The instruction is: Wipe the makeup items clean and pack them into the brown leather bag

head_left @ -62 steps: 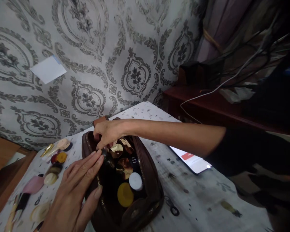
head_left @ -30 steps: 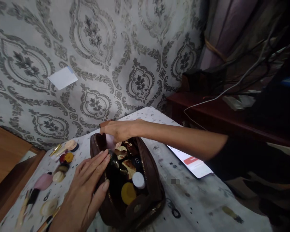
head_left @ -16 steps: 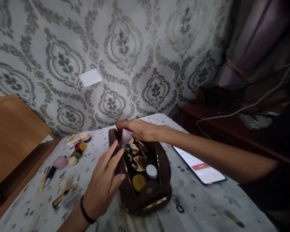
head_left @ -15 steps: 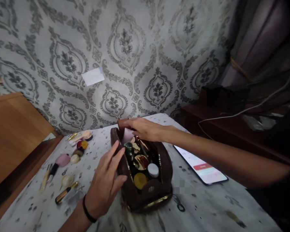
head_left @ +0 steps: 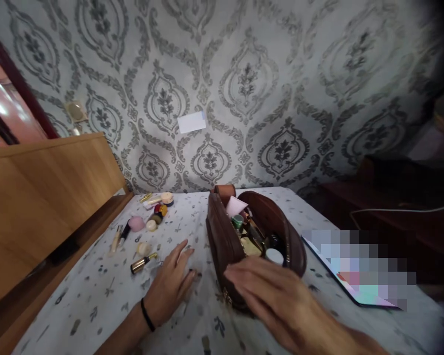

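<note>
An unzipped dark brown bag (head_left: 224,236) stands on the patterned white cloth. Inside it are a white-lidded jar (head_left: 275,256), a green-capped item (head_left: 238,221), a pink piece (head_left: 236,206) and other cosmetics. My left hand (head_left: 172,286), with a black band at the wrist, is left of the bag with its fingers apart and nothing held. Over the bag's near end is my right hand (head_left: 277,296), fingers stretched out side by side, holding nothing visible; it hides that end. A gold and black tube (head_left: 142,264) lies just left of my left hand.
More cosmetics, including a pink sponge-like piece (head_left: 136,224), lie at the left. A phone (head_left: 358,283), partly blurred, rests on the right. A wooden panel (head_left: 52,197) borders the left side; the patterned wall (head_left: 203,54) rises behind.
My right hand has come back from the bag's far end to its near end. My left hand has drawn away from the bag's side. The view has turned left, and the bag's opening looks wider.
</note>
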Tool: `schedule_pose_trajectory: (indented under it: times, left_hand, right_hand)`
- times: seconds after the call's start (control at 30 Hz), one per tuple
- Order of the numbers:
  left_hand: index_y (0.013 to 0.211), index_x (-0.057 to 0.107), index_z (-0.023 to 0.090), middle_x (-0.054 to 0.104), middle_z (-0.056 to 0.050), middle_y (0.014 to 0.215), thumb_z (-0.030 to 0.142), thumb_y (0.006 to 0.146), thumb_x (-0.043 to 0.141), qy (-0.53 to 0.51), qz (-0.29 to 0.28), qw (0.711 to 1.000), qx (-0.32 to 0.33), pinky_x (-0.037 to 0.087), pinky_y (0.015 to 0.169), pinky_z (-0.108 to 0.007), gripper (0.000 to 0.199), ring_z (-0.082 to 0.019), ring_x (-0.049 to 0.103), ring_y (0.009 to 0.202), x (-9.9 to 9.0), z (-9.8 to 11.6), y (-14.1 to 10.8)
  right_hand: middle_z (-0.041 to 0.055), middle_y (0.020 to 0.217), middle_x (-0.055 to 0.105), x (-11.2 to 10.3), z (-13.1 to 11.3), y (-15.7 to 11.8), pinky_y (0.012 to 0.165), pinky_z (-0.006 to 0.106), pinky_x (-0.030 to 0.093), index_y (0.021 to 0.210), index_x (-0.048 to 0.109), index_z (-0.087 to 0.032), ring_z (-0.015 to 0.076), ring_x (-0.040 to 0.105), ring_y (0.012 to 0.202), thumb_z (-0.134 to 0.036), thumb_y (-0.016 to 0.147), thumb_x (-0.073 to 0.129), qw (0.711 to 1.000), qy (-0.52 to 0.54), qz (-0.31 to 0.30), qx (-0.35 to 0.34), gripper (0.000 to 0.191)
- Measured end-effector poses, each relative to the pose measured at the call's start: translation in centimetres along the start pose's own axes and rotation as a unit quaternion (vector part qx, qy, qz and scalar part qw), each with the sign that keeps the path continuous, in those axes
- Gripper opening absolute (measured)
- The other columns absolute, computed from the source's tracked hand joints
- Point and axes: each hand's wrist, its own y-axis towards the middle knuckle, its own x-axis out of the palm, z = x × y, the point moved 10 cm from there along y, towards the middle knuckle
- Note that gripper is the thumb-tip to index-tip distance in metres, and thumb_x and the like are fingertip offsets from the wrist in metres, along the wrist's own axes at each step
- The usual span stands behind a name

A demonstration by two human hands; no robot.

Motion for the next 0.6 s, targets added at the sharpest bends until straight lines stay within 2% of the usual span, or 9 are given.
schedule_pose_trajectory:
  times: [0.13, 0.23, 0.33, 0.43, 0.5, 0.6]
  left_hand:
    - [0.124, 0.051, 0.019, 0.049, -0.017, 0.142, 0.023, 0.094, 0.045, 0.022, 0.031, 0.999, -0.005, 0.05, 0.102, -0.047, 0.031, -0.026, 0.053, 0.128, -0.5, -2.5, -1.6]
    - [0.118, 0.055, 0.017, 0.052, -0.019, 0.138, 0.019, 0.093, 0.045, 0.026, 0.03, 0.999, -0.005, 0.05, 0.101, -0.048, 0.027, -0.028, 0.054, 0.126, -1.0, -3.9, -3.1]
    - [0.116, 0.056, 0.018, 0.06, -0.015, 0.129, 0.019, 0.094, 0.043, -0.023, 0.016, 1.0, 0.002, 0.051, 0.099, -0.041, 0.026, -0.023, 0.059, 0.119, -2.2, -4.7, -4.4]
    - [0.111, 0.057, 0.019, 0.067, -0.01, 0.11, 0.022, 0.097, 0.038, -0.081, 0.034, 0.996, -0.011, 0.052, 0.092, -0.033, 0.024, -0.018, 0.064, 0.105, -4.8, -6.2, -5.0]
    - [0.107, 0.058, 0.018, 0.067, -0.008, 0.101, 0.025, 0.098, 0.035, -0.072, 0.056, 0.994, -0.065, 0.052, 0.087, -0.031, 0.026, -0.018, 0.064, 0.097, -6.7, -8.9, -4.8]
    - [0.106, 0.059, 0.016, 0.066, -0.009, 0.103, 0.028, 0.097, 0.035, 0.057, 0.059, 0.982, -0.169, 0.048, 0.092, -0.033, 0.028, -0.021, 0.061, 0.101, -8.5, -14.4, -4.1]
  right_hand:
    - [0.0063, 0.081, 0.067, 6.2, -1.7, -0.6, 0.064, 0.025, 0.05, 0.093, 0.064, -0.019, 0.0164, 0.064, 0.074, -0.011, 0.094, 0.041, 0.995, 0.063, -0.071, 0.018, 0.024]
    - [0.0068, 0.087, 0.068, 11.2, -0.8, -1.3, 0.071, 0.027, 0.051, 0.092, 0.065, -0.021, 0.0182, 0.065, 0.081, -0.014, 0.092, 0.045, 0.982, 0.102, -0.133, 0.084, 0.021]
    - [0.0071, 0.09, 0.069, 14.4, 0.9, -1.9, 0.076, 0.03, 0.051, 0.095, 0.068, -0.021, 0.0197, 0.066, 0.084, -0.017, 0.089, 0.048, 0.967, 0.137, -0.136, 0.168, 0.021]
    - [0.0065, 0.089, 0.071, 17.0, 2.1, -1.7, 0.076, 0.031, 0.05, 0.095, 0.07, -0.02, 0.0199, 0.065, 0.082, -0.02, 0.085, 0.05, 0.943, 0.188, -0.126, 0.244, 0.022]
    - [0.0055, 0.084, 0.071, 18.9, 2.6, -1.2, 0.071, 0.03, 0.049, 0.091, 0.07, -0.019, 0.0194, 0.064, 0.079, -0.022, 0.083, 0.052, 0.916, 0.247, -0.113, 0.294, 0.02]
    - [0.0032, 0.075, 0.065, 22.5, 3.4, -0.5, 0.057, 0.026, 0.047, 0.087, 0.068, -0.017, 0.0176, 0.062, 0.07, -0.031, 0.079, 0.056, 0.846, 0.377, -0.076, 0.37, 0.02]
